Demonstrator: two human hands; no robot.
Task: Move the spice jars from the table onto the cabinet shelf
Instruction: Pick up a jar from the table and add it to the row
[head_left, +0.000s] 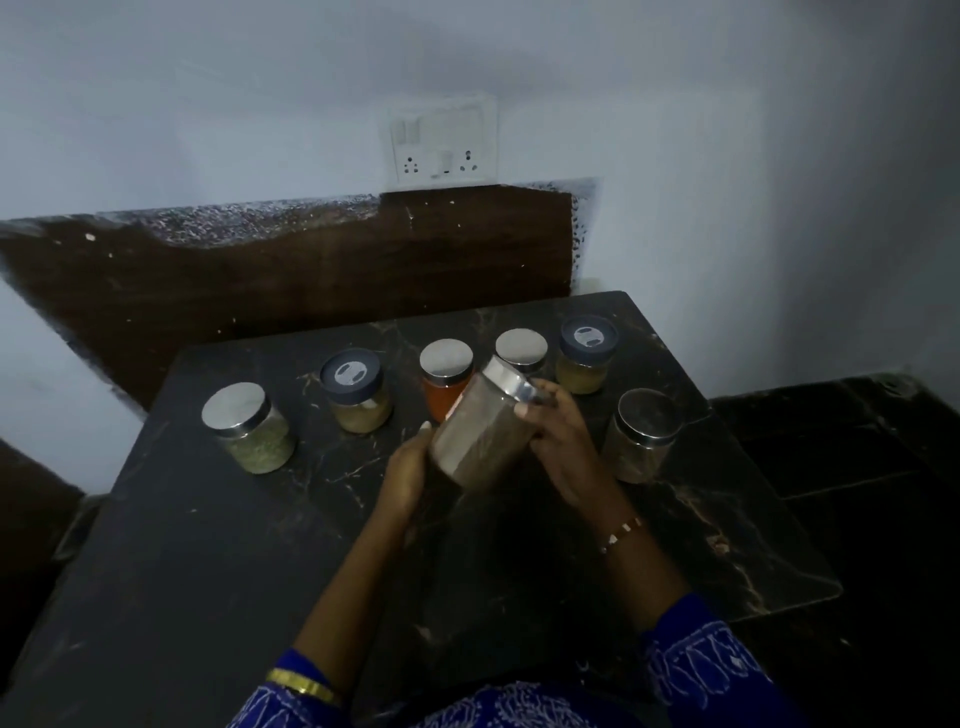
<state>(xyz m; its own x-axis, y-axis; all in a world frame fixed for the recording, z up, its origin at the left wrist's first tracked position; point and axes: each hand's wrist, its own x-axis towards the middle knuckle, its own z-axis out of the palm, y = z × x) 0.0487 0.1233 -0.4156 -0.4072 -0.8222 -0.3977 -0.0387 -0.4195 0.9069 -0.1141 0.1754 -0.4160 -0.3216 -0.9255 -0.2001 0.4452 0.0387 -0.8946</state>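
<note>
Blue sleeves (696, 670) and a gold bangle (301, 685) lie nearest. Above the dark marble table (208, 545), both hands grasp a tilted jar (480, 423) of grey-brown spice: the left hand (408, 475) cups its base, the right hand (563, 449) wraps its side near the steel lid. Six jars stand beyond: green (254, 428) far left, two blue-lidded (358, 389) (584, 356), a red (445, 376), a steel-lidded one (521, 349) and a brown (641, 434) at right.

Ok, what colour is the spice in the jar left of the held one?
Orange-red spice, seen in the head view.
</note>
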